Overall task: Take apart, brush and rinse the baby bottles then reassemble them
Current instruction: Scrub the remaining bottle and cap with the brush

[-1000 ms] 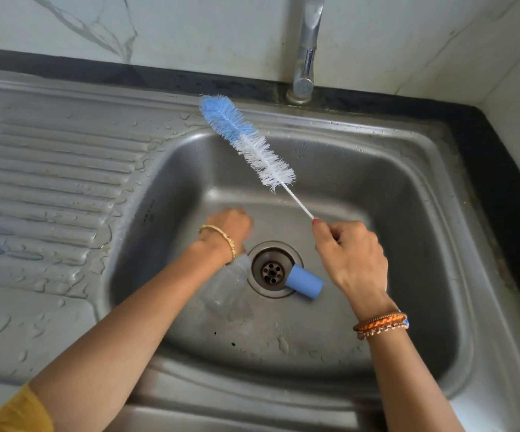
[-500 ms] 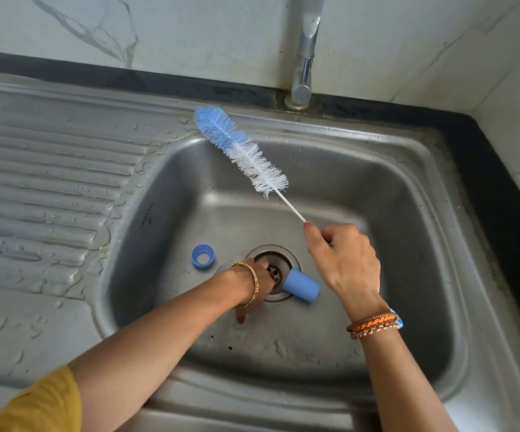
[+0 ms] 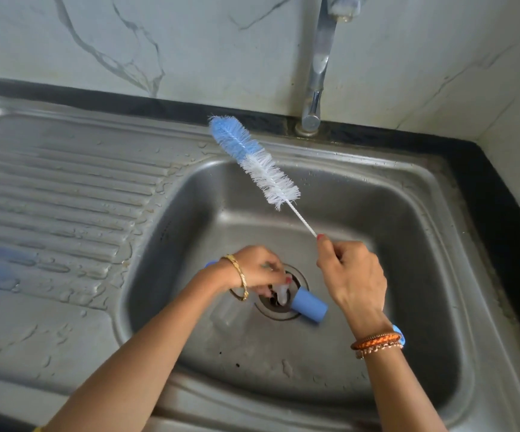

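nipple (image 3: 282,293) over the drain (image 3: 279,302), pinched in my left hand (image 3: 260,269) | step: brushing parts, I'd say; next: bring brush (image 3: 254,160) head to nipple | right hand (image 3: 353,275) fingers curled round brush wire | sink (image 3: 377,194) basin holds blue cap (image 3: 309,306), clear bottle (image 3: 227,311) lying beside drain, no standing water

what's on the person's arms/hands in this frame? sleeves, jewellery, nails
Both forearms are bare. Left hand: a thin gold bangle at the wrist, red polish on a fingernail. A scrap of yellow sleeve shows at the frame's bottom edge. Right hand: red nail polish, and at the wrist a stack of orange, braided and beaded bracelets with a light blue piece at the outer side.
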Demonstrator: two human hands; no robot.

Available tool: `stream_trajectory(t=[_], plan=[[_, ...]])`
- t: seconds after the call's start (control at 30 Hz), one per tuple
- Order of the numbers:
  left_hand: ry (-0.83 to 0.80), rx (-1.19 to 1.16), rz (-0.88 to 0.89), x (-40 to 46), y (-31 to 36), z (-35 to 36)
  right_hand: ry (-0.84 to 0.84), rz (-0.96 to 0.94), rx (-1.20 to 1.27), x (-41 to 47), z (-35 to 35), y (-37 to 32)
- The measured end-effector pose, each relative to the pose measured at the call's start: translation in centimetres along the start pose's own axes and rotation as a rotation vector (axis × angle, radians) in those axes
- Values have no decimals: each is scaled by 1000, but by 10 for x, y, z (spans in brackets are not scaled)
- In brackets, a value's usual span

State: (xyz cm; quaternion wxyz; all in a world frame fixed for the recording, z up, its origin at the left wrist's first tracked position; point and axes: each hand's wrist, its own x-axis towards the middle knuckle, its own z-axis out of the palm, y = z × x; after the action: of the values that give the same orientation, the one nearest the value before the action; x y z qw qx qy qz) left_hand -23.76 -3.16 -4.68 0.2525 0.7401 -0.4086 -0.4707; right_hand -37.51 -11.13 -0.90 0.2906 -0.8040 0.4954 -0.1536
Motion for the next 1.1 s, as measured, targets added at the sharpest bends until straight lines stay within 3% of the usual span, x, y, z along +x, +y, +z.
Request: stream_trajectory(t=[0.1,0.2,0.43,0.7,0.87,0.97,1.1], plan=[[298,-493,84,-15,12,-15,48,-15,42,2,-3,-1],[567,-641,189,-24,19,-29,65,-20,62,2,-4,-3],[904,-660,304,-24,1,-59,86,-58,66,5,-2,6],[1390,-266,527,-27,-18,-83,60,-157,192,-2,-8,-2],[1549,-290,407,-30,-31,-104,131,-242,165,-3,-6,3],[1596,-189,319,-32,-46,-118,167,-298,73,0,-5,9],[1479,-261,306,-31,-56,-127,166,-388,11,0,-1,10]])
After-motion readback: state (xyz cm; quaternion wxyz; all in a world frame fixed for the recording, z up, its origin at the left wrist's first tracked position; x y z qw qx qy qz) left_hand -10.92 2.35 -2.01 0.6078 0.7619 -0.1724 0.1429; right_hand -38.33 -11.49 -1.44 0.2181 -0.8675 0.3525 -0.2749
